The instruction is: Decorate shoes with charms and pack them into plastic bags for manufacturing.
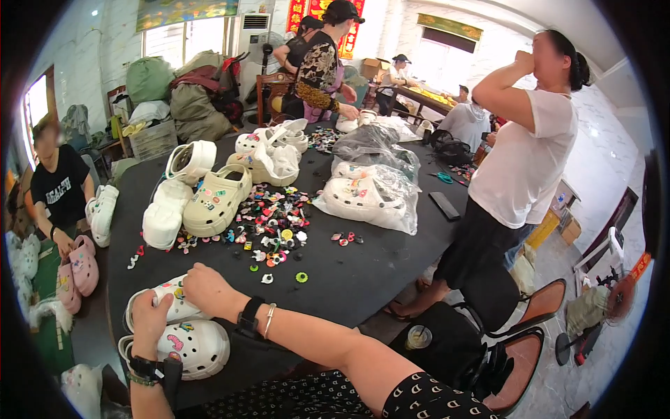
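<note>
Two white clogs with colourful charms lie side by side at the table's near left edge. My left hand (pixel 149 320) grips the heel end of the farther clog (pixel 179 302), thumb over its rim. My right hand (pixel 209 290) is closed at that clog's toe; its fingertips are hidden, so anything pinched in them does not show. The nearer clog (pixel 204 347) carries a pink charm and rests beside my left wrist, untouched by the fingers. Beyond my hands a heap of small shoe charms (pixel 276 218) spreads over the dark table (pixel 335 272).
Cream clogs (pixel 215 202) and white clogs (pixel 167 213) stand behind the charms. Bagged clogs (pixel 366 202), a dark phone-like slab (pixel 444 206) and teal scissors (pixel 442 177) lie to the right. A person in white (pixel 523 146) stands there; another sits left, touching pink clogs (pixel 82 269).
</note>
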A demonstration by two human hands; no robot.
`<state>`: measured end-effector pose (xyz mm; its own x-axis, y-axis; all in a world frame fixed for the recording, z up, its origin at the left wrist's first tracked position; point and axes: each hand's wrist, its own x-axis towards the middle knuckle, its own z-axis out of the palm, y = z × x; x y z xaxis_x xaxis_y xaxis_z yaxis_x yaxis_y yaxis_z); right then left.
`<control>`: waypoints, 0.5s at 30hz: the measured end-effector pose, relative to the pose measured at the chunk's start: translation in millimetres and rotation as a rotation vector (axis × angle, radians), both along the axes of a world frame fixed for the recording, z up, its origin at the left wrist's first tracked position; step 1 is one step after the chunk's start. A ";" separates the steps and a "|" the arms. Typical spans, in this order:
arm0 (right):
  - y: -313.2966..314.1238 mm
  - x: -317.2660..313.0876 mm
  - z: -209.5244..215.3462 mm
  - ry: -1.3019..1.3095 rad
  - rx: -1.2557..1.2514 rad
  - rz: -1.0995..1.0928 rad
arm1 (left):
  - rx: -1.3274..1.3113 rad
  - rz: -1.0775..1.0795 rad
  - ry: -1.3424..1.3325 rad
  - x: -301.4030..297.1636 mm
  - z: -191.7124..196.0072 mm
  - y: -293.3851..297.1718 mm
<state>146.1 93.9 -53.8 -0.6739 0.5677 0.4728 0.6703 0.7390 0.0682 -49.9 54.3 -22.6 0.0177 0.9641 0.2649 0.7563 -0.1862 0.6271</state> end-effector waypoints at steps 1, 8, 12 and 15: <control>3.6 -1.5 -6.0 0.109 0.003 -0.017 | 0.033 0.002 0.050 -1.0 -2.2 -0.3; 27.3 29.4 -4.0 0.813 -0.484 -0.336 | 0.041 -0.038 0.009 7.3 -2.9 -9.9; 23.7 59.6 -13.4 0.870 -0.525 -0.276 | 0.026 -0.069 -0.050 15.2 4.0 -16.7; 19.8 89.4 -10.5 0.713 -0.462 -0.312 | 0.025 -0.049 -0.009 14.3 5.5 -22.2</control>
